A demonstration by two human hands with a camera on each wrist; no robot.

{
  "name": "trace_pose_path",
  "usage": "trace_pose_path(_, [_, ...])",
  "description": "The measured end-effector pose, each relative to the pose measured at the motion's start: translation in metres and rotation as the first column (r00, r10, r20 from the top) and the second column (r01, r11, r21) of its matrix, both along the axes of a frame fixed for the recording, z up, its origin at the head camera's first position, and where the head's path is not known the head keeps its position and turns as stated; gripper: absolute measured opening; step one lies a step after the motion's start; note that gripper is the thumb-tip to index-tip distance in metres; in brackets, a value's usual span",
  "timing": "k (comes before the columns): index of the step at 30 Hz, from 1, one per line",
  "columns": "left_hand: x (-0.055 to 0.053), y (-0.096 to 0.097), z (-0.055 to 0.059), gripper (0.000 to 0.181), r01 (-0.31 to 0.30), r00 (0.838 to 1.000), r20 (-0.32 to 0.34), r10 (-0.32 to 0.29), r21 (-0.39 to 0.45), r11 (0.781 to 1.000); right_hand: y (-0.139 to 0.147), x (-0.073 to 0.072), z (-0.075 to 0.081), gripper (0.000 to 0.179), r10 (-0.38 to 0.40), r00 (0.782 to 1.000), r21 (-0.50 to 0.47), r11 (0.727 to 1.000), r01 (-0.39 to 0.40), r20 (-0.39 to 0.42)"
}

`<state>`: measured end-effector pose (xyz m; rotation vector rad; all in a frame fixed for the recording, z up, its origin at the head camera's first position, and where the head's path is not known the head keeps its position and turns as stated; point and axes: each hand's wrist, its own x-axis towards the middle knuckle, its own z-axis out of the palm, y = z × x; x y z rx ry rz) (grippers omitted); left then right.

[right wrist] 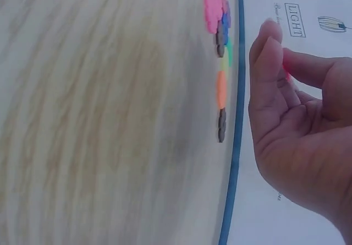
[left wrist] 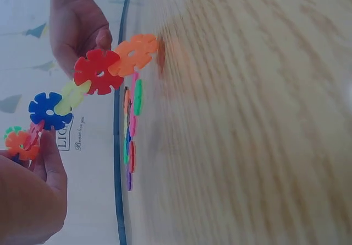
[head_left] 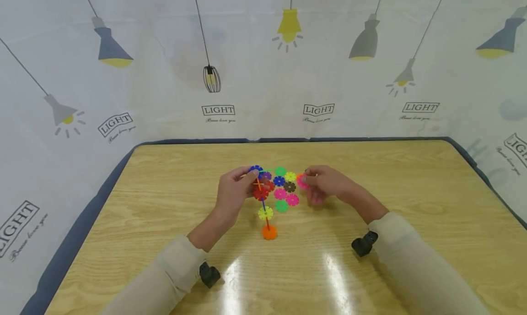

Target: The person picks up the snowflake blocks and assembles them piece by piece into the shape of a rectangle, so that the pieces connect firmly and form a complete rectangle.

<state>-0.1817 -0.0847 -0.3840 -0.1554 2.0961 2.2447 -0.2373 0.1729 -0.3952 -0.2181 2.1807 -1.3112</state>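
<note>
My left hand grips the upper end of a chain of interlocked notched plastic discs. In the head view the chain hangs down past a red disc and a yellow disc to an orange disc. From the left wrist view, a blue disc sits by the fingertips, and the orange end disc is close over the table. On the right, my right hand pinches a pink disc between thumb and fingers; only a sliver shows in the right wrist view.
Between the hands, several loose discs lie on the wooden table, among them a green disc, a brown disc and a pink one. A white cloth printed with lamps stands behind the table's far edge.
</note>
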Motion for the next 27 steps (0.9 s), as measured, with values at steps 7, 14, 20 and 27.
trace_pose_path(7, [0.0, 0.001, -0.001, 0.024, 0.012, 1.0, 0.02, -0.012, -0.011, 1.0, -0.008, 0.004, 0.014, 0.026, 0.006, 1.0, -0.093, 0.996, -0.007, -0.013])
trace_pose_path(14, [0.0, 0.003, -0.003, 0.025, 0.038, 0.999, 0.005, -0.039, 0.011, 0.999, -0.016, 0.009, 0.024, 0.033, 0.006, 1.0, -0.171, 0.985, -0.011, -0.03])
trace_pose_path(20, [0.001, 0.005, -0.003, 0.025, 0.054, 0.999, 0.0, -0.054, 0.014, 0.998, -0.021, 0.012, 0.03, 0.031, 0.021, 0.999, -0.207, 0.978, -0.03, -0.043])
trace_pose_path(27, [0.0, 0.005, -0.005, 0.027, 0.074, 0.997, -0.017, -0.073, 0.065, 0.995, -0.027, 0.014, 0.035, 0.031, 0.031, 0.997, -0.234, 0.971, -0.046, -0.066])
